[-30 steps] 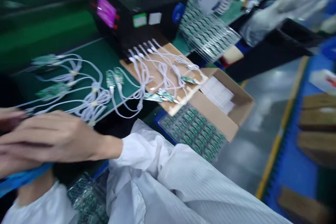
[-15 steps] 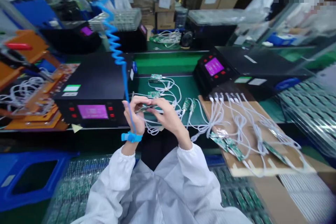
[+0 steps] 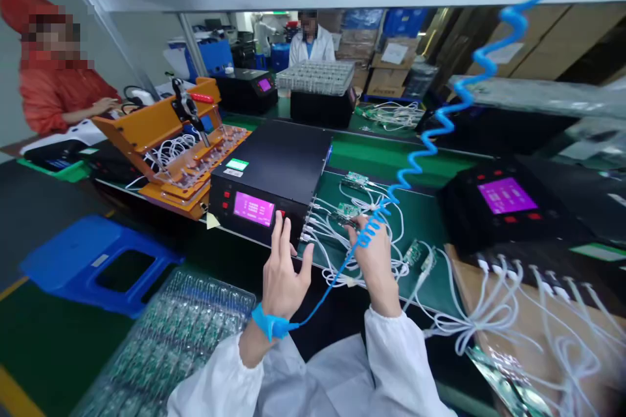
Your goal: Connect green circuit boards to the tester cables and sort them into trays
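My left hand, with a blue strap at the wrist, is raised in front of a black tester box. Its fingers are stretched out and hold nothing, the fingertips at the red buttons beside the pink display. My right hand reaches over the green mat among white cables. Its fingers are bent at a small circuit board; the blue coiled cord partly covers them, and whether they grip it is hidden.
An orange fixture stands left of the box. Another tester and a cardboard sheet with cabled boards lie right. Trays of boards and a blue stool are below left. A person in red sits at far left.
The view has swung left. My hands, earlier together around a small board, are now apart: the left has opened by the tester's buttons, the right is down among the cables.
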